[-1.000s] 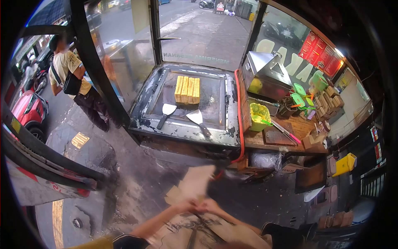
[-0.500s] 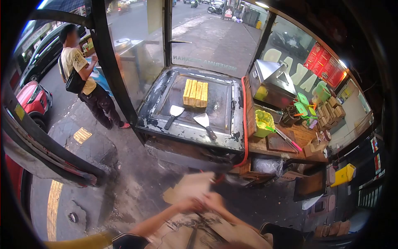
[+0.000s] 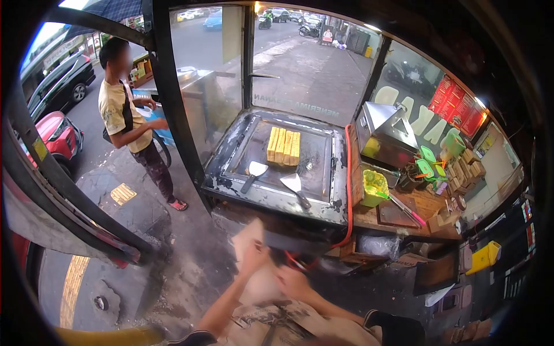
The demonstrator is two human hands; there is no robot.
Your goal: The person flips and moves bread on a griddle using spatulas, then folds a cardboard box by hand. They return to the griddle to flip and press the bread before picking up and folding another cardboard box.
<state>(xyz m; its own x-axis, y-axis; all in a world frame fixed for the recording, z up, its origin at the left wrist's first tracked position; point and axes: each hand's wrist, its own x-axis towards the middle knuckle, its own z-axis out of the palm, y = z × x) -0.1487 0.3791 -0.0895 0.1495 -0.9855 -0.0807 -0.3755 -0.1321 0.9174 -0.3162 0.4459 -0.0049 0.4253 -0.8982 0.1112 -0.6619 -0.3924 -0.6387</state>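
Note:
Close in front of my body I hold a light brown cardboard sheet (image 3: 254, 288), blurred and tilted upright, with its upper end near the griddle's front edge. My left hand (image 3: 254, 258) is closed on the middle of the sheet. At the right edge of the sheet is my right hand (image 3: 290, 282), its fingers curled against the cardboard. Beyond them, a block of sliced, browned bread (image 3: 283, 146) stands on the flat griddle (image 3: 254, 121). Two metal scrapers with dark handles, a left scraper (image 3: 254, 174) and a right scraper (image 3: 294, 187), lie before the bread.
Right of the griddle, an orange hose (image 3: 348, 190) runs down beside a wooden counter (image 3: 363, 216). The counter holds a metal box (image 3: 386, 132), a yellow-green tub (image 3: 374, 185), pink-handled tongs (image 3: 407, 210) and stacked brown boxes (image 3: 459, 173). A person (image 3: 133, 121) stands outside, left.
My left hand has moved up and left along the cardboard, away from my right hand. The sheet has turned more upright. The person outside has turned and reaches forward.

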